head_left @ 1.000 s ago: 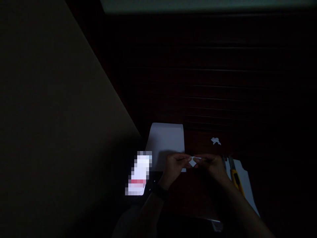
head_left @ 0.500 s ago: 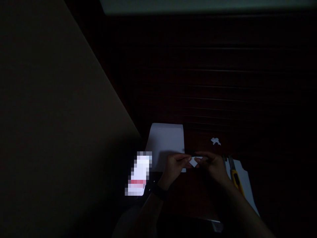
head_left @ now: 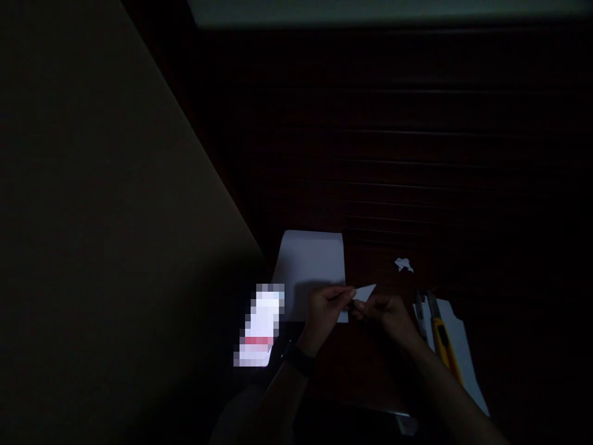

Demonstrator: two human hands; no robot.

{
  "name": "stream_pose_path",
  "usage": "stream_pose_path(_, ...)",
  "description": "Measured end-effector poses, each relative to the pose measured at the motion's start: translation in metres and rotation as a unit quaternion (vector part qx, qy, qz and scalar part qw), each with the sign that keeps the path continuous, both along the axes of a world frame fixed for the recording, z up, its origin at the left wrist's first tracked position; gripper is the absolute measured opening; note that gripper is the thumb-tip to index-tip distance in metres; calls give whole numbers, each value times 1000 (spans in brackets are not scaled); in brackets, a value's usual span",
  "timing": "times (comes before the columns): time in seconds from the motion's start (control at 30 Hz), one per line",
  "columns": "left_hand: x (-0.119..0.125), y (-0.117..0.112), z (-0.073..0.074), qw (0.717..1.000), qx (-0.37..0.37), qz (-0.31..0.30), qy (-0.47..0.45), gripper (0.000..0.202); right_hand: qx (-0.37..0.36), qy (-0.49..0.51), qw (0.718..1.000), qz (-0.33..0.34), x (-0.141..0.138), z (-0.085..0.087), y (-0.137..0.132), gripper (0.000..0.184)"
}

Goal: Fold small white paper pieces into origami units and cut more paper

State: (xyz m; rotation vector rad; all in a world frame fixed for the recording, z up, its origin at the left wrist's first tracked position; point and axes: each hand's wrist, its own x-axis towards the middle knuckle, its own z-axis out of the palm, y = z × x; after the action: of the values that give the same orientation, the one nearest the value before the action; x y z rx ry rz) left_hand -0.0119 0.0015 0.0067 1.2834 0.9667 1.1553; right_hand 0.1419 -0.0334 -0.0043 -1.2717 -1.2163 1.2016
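Note:
A small folded piece of white paper [head_left: 365, 292] is pinched between my two hands, its pointed corner sticking up to the right. My left hand [head_left: 327, 309] grips its left end between thumb and fingers; a dark band circles that wrist. From the right, my right hand [head_left: 388, 314] closes thumb and fingers on the paper's lower edge. Behind and left of my left hand lies a white sheet of paper [head_left: 315, 259]. Beside my right forearm, a yellow utility knife [head_left: 443, 340] rests on more white paper [head_left: 466, 352]. The dim light hides fine detail of the folds.
Past my hands, a small white crumpled or folded paper piece [head_left: 404, 264] sits on the dark wooden table [head_left: 356, 377]. A lit phone screen [head_left: 260, 324], blurred out, glows at the left. A pale wall [head_left: 115, 216] rises on the left side.
The folded paper has turned so its point now faces up and right instead of down. My right hand has shifted lower, its fingers moving to the paper's lower edge.

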Motion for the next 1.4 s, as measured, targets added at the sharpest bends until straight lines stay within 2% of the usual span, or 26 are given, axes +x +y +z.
stream_pose_path(0.13,0,-3,4,1000,10,-24,5,30,-27,44,999,2,-3,-3,0,25)
stream_pose_path(0.27,2,-5,5,998,-13,-55,11,30,-17,25,999,15,-7,-2,-2,24)
stream_pose_path(0.43,1,-2,3,999,-19,-28,-4,24,31,-43,998,33,-7,5,-3,23)
stream_pose_path(0.53,0,-2,2,998,-39,-27,-32,24,36,-67,997,17,-6,8,-2,23)
stream_pose_path(0.77,-1,-4,2,998,-47,-23,-46,31,-4,1,1000,6,-6,3,-1,21)
stream_pose_path(0.87,0,-2,0,999,-37,-25,-30,33,-8,-12,1000,7,-3,-2,2,21)
stream_pose_path(0.97,0,0,-3,999,3,-30,16,27,13,-68,998,-7,3,-3,3,21)
stream_pose_path(1.03,-1,0,-3,994,50,-48,83,21,29,-118,993,-2,7,0,3,20)
stream_pose_path(1.2,-8,-3,7,941,202,-67,263,15,48,-247,967,34,14,11,-1,15)
stream_pose_path(1.3,-10,-6,11,910,258,-79,315,12,51,-249,965,69,17,13,-2,16)
stream_pose_path(1.4,-7,-9,11,896,272,-71,344,12,42,-198,975,96,18,13,-1,16)
